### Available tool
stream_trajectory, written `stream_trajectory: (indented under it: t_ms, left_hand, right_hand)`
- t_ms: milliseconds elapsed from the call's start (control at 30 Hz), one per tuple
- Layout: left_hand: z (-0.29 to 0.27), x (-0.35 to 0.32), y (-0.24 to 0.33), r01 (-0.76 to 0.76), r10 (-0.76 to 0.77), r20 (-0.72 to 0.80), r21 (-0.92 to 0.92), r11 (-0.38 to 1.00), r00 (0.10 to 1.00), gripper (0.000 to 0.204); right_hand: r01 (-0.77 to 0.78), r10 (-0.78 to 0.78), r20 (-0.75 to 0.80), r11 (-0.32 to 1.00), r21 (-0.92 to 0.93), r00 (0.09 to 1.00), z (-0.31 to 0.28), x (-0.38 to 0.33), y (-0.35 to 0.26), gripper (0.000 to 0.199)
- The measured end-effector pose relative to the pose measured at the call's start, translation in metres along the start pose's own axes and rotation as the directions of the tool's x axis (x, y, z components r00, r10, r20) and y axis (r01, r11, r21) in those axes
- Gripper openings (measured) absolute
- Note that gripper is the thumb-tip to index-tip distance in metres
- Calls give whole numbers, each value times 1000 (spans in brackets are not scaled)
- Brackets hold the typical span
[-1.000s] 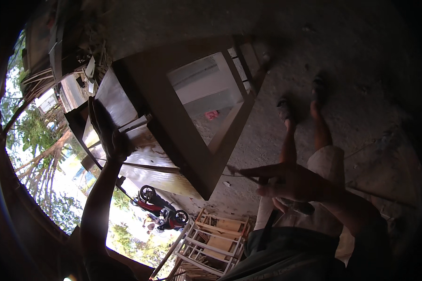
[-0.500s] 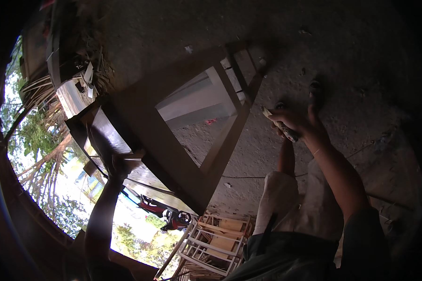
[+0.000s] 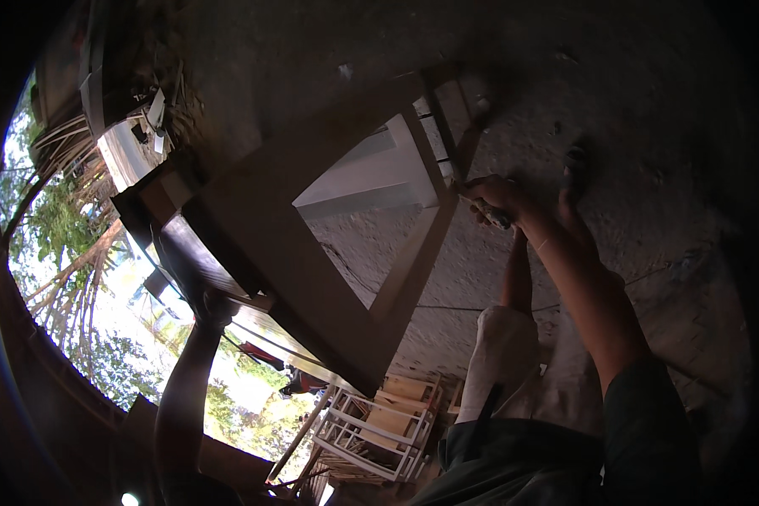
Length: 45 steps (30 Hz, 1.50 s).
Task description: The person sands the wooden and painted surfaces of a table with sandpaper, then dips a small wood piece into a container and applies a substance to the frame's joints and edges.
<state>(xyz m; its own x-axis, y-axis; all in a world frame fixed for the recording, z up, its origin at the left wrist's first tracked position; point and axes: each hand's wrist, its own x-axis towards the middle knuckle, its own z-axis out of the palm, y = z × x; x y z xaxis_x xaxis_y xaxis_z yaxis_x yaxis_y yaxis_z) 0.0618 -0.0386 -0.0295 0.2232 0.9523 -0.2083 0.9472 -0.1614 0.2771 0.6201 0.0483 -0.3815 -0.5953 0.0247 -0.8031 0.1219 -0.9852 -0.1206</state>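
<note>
Centrally, a large dark wooden frame [image 3: 312, 278] with a square opening is seen tilted, and everything else can be placed from it. The right hand [image 3: 491, 199] is held at the frame's right corner, closed around a small tool [image 3: 496, 218] whose kind cannot be told; the tool's end is pressed against, or lies just beside, the frame's edge. The left hand [image 3: 215, 308] is set against the frame's lower left edge, fingers curled onto the wood, though it is too dark for the grip itself to be made out. Through the frame's opening a pale concrete floor [image 3: 371, 244] is visible, and the same rough floor spreads to the right of the frame. Below the frame, pale trousers [image 3: 514, 363] covering a bent knee are seen, with a bare foot [image 3: 575, 169] lying beyond the right hand. Under the frame's lowest corner a white slatted rack [image 3: 371, 430] is stacked with pale wooden pieces. To the left of the frame, sunlit trees [image 3: 67, 236] are shown.
</note>
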Motion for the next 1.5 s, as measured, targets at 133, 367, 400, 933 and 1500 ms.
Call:
stream_trajectory:
  t_ms: [133, 367, 400, 933, 1500]
  left_hand:
    - [-3, 2, 5, -57, 54, 41, 74, 996, 998, 57]
    - [-6, 8, 14, -127, 118, 70, 141, 982, 990, 59]
    - [-4, 5, 13, -128, 118, 75, 144, 981, 990, 59]
    - [-13, 23, 23, -206, 185, 124, 186, 961, 975, 63]
    - [-2, 39, 30, -21, 22, 65, -17, 1000, 998, 70]
  right_hand:
    - [76, -76, 1, 997, -1, 997, 7, -5, -1, 38]
    - [5, 2, 199, 999, -37, 980, -10, -24, 10, 26]
    - [-72, 80, 265, 997, -40, 961, -19, -29, 8, 26]
    - [-48, 88, 123, 953, -299, 989, -24, -7, -12, 29]
    - [146, 208, 236, 372, -917, 949, -22, -2, -91, 32]
